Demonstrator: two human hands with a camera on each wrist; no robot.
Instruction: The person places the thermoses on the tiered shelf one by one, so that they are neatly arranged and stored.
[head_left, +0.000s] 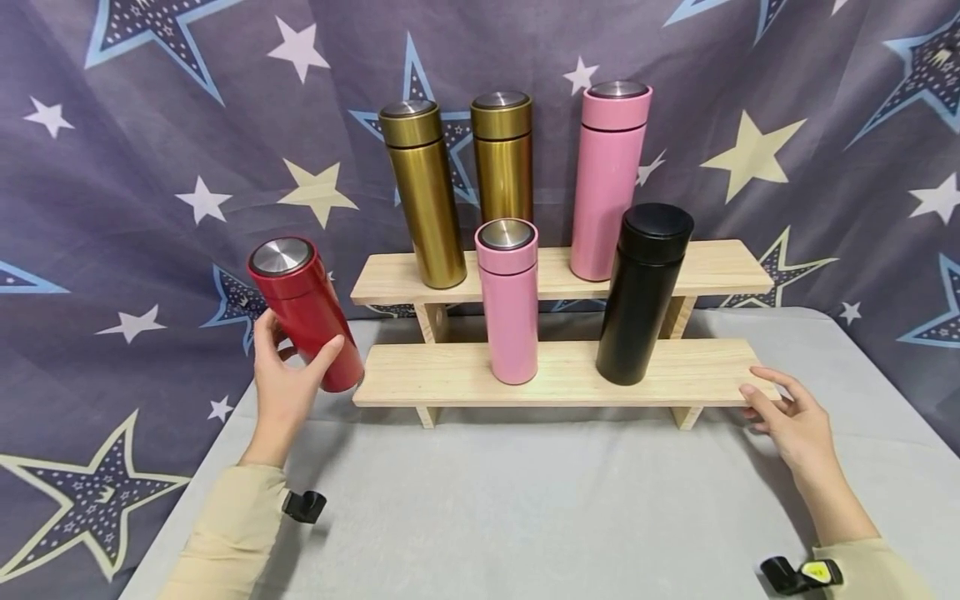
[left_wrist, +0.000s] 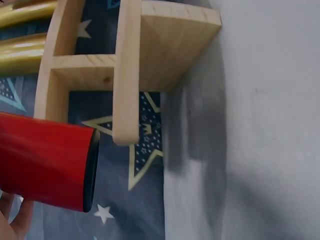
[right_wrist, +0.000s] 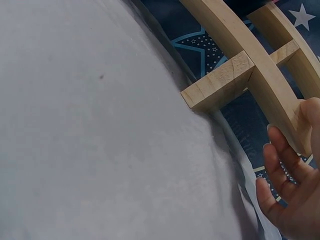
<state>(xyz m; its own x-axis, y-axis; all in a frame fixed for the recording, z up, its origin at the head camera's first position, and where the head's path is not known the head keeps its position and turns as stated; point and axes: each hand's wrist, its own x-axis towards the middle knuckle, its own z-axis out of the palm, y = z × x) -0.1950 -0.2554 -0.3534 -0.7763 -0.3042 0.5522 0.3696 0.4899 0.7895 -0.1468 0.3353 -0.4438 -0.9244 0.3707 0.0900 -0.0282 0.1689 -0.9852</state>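
Note:
My left hand (head_left: 288,392) grips a red thermos (head_left: 307,317) with a silver lid, thumb in front and fingers behind. The thermos leans, its base beside the left end of the lower wooden shelf (head_left: 435,375). From the left wrist, the dark base of the red thermos (left_wrist: 45,162) shows raised above the tabletop. At the shelf's other end my right hand (head_left: 798,421) pinches the board's corner, thumb on top and fingers below. On the lower shelf stand a short pink thermos (head_left: 510,317) and a black thermos (head_left: 643,300).
On the upper shelf (head_left: 697,271) stand two gold thermoses (head_left: 427,200) (head_left: 506,167) and a tall pink one (head_left: 609,183). A grey cloth (head_left: 525,508) covers the table. Behind hangs a dark star-patterned curtain (head_left: 247,150).

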